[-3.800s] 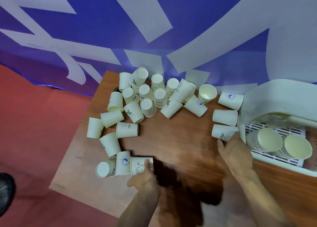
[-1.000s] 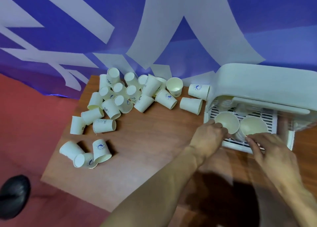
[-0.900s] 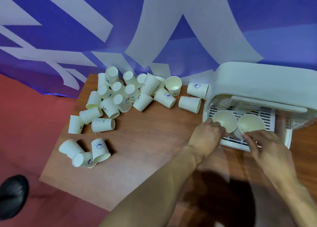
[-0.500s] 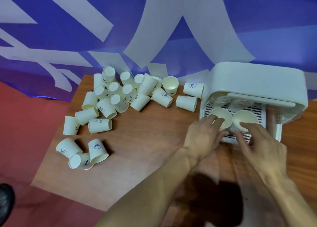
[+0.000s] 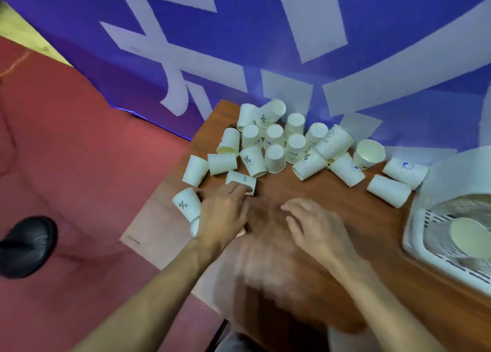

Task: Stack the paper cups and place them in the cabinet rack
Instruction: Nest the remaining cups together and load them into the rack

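Several loose white paper cups (image 5: pixel 276 144) lie in a heap at the far side of the wooden table (image 5: pixel 332 203); one cup (image 5: pixel 369 153) stands upright. My left hand (image 5: pixel 225 213) is palm down at the table's left edge. Its fingertips touch a lying cup (image 5: pixel 240 179), and it half covers another cup (image 5: pixel 194 227). My right hand (image 5: pixel 316 227) hovers beside it with fingers spread and nothing in it. At the right edge, the white cabinet rack (image 5: pixel 425 248) holds stacked cups (image 5: pixel 467 236) lying on their side.
Two cups (image 5: pixel 389 191) lie between the heap and the rack. A blue and white banner (image 5: pixel 265 46) hangs behind the table. The red floor (image 5: pixel 79 165) and a black shoe (image 5: pixel 26 245) are to the left, past the table's edge.
Both hands have left the stacks in the rack and moved left across the table to the loose cups. The view has swung left, so the rack now sits at the right edge.
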The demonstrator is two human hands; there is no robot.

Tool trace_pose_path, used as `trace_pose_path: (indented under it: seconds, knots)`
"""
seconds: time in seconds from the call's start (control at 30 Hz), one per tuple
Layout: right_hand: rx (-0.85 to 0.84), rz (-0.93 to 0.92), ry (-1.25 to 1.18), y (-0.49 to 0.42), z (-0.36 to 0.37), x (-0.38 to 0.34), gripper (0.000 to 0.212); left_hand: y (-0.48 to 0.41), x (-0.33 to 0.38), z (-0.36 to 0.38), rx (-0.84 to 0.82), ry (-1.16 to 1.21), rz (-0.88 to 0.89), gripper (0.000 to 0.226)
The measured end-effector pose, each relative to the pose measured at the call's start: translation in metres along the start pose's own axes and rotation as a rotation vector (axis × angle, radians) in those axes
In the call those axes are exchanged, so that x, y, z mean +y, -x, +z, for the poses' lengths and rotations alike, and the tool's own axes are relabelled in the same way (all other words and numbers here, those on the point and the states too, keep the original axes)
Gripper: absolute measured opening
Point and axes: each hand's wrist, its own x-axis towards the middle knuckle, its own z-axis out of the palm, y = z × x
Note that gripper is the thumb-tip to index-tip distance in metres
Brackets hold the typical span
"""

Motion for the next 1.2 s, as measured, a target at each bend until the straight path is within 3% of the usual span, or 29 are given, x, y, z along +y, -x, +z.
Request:
trace_pose_path:
  seconds: [0.17, 0.27, 0.37, 0.53, 0.8, 1.0, 1.2]
  knots:
    - [-0.14, -0.062, 0.027, -0.097, 0.033, -0.073, 0.033, -0.001, -0.115, -0.019, -0.078, 0.01, -0.352, 0.028]
    - [-0.217, -0.068, 0.03, -0.149, 0.06, -0.103, 0.045, 0.001, -0.156, -0.015, -0.184, 0.02, -0.455, 0.044]
    - [-0.288, -0.058, -0.05, -0.192, 0.084, -0.13, 0.057, 0.004, -0.176, -0.002, -0.282, 0.075, -0.531, 0.045]
    - [-0.274, -0.15, 0.195, -0.239, 0.127, -0.148, 0.052, 0.003, -0.19, 0.023, -0.247, 0.101, -0.509, 0.038]
    - [-0.298, -0.057, 0.329, -0.263, 0.154, -0.158, 0.042, -0.008, -0.193, 0.03, -0.242, 0.061, -0.525, 0.029]
    - [-0.331, 0.153, -0.072, -0.258, 0.146, -0.156, 0.042, -0.002, -0.195, 0.024, -0.262, 0.097, -0.539, 0.03]
    - [-0.223, 0.195, -0.299, -0.226, 0.124, -0.156, 0.043, 0.006, -0.177, -0.006, -0.188, 0.085, -0.446, 0.022]
